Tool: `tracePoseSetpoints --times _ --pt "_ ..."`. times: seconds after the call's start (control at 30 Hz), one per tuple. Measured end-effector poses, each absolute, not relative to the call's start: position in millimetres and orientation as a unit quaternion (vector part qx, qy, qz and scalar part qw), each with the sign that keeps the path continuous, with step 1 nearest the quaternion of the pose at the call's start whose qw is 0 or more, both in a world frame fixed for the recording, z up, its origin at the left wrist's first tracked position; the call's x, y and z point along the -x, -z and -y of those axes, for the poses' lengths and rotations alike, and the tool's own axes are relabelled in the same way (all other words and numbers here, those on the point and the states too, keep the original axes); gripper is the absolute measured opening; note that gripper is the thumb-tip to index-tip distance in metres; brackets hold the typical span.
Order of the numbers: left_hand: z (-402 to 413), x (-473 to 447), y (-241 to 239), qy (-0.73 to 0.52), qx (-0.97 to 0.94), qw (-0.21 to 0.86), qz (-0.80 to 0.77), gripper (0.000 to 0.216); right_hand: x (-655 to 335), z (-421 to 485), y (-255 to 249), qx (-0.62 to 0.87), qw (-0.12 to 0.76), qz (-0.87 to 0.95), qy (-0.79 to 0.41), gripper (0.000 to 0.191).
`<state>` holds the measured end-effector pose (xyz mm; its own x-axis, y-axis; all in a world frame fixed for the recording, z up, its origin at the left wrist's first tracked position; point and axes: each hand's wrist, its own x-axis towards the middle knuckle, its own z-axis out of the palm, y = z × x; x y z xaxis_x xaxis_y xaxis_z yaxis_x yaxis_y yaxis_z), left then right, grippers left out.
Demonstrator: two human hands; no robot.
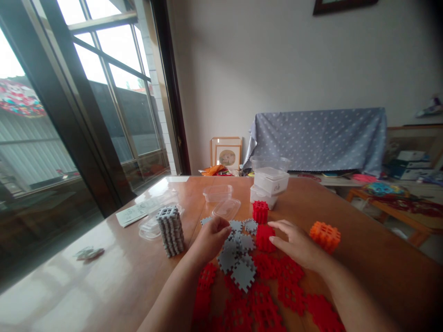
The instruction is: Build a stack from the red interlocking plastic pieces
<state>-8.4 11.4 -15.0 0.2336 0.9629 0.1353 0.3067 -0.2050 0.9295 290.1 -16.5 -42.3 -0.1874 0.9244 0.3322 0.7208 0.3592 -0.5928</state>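
Observation:
My left hand (214, 233) is over the grey toothed plastic tiles (235, 251), fingers curled together in a pinch. What they hold, if anything, I cannot make out. My right hand (294, 237) has thumb and fingers apart, beside a short stack of red tiles (265, 237); whether the fingertips touch it is unclear. Just behind stands another red stack (260, 211). Loose red tiles (268, 306) lie spread in front, partly under the grey ones. A tall upright stack of grey window-like tiles (170, 231) stands left of my left forearm. Right of my right hand sits an orange stack (325, 236).
Clear plastic boxes (272, 182) are piled at the back of the wooden table (128, 276). An open clear tub (217, 192) and a lid (226, 209) lie nearby. Paper sheets (133, 214), another clear container (148, 228) and a small packet (88, 253) are on the left.

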Motion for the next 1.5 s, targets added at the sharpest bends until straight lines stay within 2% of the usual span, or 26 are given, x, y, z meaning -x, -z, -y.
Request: tracePoseSetpoints --times 0.33,0.5,0.7,0.8,0.93,1.07,1.2,1.33,1.5 --pt "-19 22 18 -0.407 -0.677 0.369 -0.489 0.014 -288 18 37 0.544 0.375 0.737 -0.142 0.039" --pt "-12 26 15 -0.315 -0.725 0.328 -0.517 0.020 -274 30 25 0.527 0.408 0.729 -0.156 0.030" --pt "8 25 7 -0.145 -0.818 0.264 -0.491 0.049 -231 63 9 0.517 0.294 0.766 -0.243 0.024" --pt "12 23 5 -0.105 -0.830 0.238 -0.494 0.056 -212 76 6 0.497 0.238 0.798 -0.244 0.033" --pt "11 20 6 -0.092 -0.829 0.216 -0.507 0.053 -200 81 11 0.485 0.203 0.818 -0.232 0.051" --pt "12 20 5 -0.091 -0.828 0.191 -0.519 0.045 -199 80 13 0.487 0.204 0.818 -0.231 0.042" --pt "10 17 5 -0.117 -0.830 0.176 -0.517 0.034 -206 76 9 0.495 0.244 0.800 -0.236 0.036" --pt "4 10 10 -0.198 -0.818 0.170 -0.513 0.021 -229 61 10 0.547 0.366 0.711 -0.246 0.032" --pt "2 -3 13 -0.206 -0.827 0.175 -0.492 0.035 -263 39 13 0.581 0.535 0.560 -0.249 0.039"
